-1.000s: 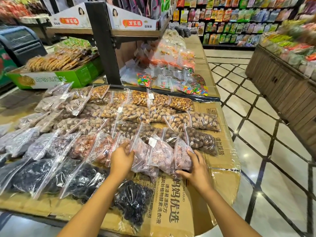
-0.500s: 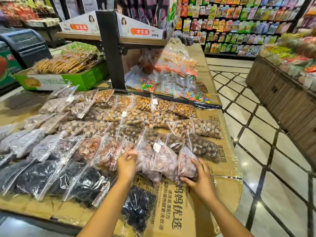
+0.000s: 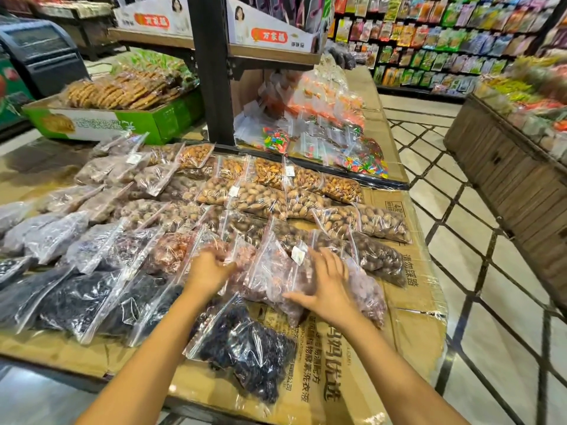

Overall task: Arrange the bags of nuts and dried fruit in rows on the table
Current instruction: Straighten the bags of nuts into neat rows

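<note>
**Head view: most rows laid, near corner left to finish**

Head camera, the only view: beyond your 2 hands the bags of nuts (image 3: 260,197) already lie in overlapping rows across the table (image 3: 414,317). To the left of your left hand (image 3: 211,268), the dark dried-fruit bags (image 3: 76,302) form a near row too. By my reading, most of the arranging is done.

Your right hand (image 3: 329,286) lies flat with its fingers spread, pressing on the labelled pink bag (image 3: 273,271); it grips nothing. Your left hand sits on the neighbouring pink bag (image 3: 242,256), but its fingers are blurred, so you cannot tell from here whether they pinch the bag or only touch it. Another pale bag (image 3: 368,292) lies just right of your right hand.

What seems left: the pink row under your hands looks bunched, and 1 loose dark bag (image 3: 254,351) lies nearer you, between your forearms, askew and out of line with its row.
</note>
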Tool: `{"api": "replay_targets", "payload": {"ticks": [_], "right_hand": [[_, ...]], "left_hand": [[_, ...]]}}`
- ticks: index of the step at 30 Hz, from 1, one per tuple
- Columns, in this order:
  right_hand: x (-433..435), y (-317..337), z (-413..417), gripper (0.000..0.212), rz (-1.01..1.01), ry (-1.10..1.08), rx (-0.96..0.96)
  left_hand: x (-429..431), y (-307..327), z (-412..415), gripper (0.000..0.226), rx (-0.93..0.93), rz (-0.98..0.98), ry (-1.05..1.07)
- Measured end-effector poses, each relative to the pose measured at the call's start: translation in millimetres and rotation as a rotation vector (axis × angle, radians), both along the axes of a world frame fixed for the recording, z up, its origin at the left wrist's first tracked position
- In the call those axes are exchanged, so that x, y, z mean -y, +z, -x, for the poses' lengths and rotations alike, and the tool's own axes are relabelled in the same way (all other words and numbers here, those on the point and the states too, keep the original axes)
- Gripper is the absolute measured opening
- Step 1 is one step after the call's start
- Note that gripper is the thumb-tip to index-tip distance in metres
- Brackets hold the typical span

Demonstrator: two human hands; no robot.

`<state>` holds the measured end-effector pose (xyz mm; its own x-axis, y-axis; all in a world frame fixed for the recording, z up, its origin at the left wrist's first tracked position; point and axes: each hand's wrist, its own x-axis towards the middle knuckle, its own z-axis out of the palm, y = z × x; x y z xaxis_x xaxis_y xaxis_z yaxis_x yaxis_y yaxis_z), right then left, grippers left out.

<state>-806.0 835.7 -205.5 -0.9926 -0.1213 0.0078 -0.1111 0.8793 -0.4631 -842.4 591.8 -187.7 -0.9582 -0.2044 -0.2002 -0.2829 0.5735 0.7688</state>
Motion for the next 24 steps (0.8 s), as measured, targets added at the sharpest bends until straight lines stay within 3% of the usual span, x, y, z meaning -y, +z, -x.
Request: {"api": "replay_targets", "payload": {"ticks": [2, 8, 13, 19, 22, 24], "right_hand": [[20.3, 5.1, 8.3, 0.115, -0.019, 0.014, 0.031], [52.6, 10.5, 20.6, 0.119, 0.066, -0.018, 0.119], [56.5, -0.9, 15.4, 0.118, -0.056, -0.048, 0.101], [59.0, -10.2, 14.4, 0.113, -0.111, -0.074, 0.081], [60.3, -11.7, 16.1, 0.115, -0.151, -0.079, 0.06], [62.6, -11.0, 15.6, 0.117, -0.142, -0.103, 0.072]], "left_hand": [[-1.5, -0.9, 3.3, 0.014, 0.017, 0.012, -0.02], [3.4, 1.6, 11.0, 0.012, -0.111, -0.027, -0.076], [13.7, 3.5, 22.8, 0.012, -0.181, -0.031, -0.144], [51.7, -2.1, 31.6, 0.018, -0.297, 0.092, -0.136], [82.7, -12.7, 41.4, 0.034, -0.252, 0.277, -0.082], [92.2, -17.2, 46.8, 0.032, -0.198, 0.226, -0.128]]}}
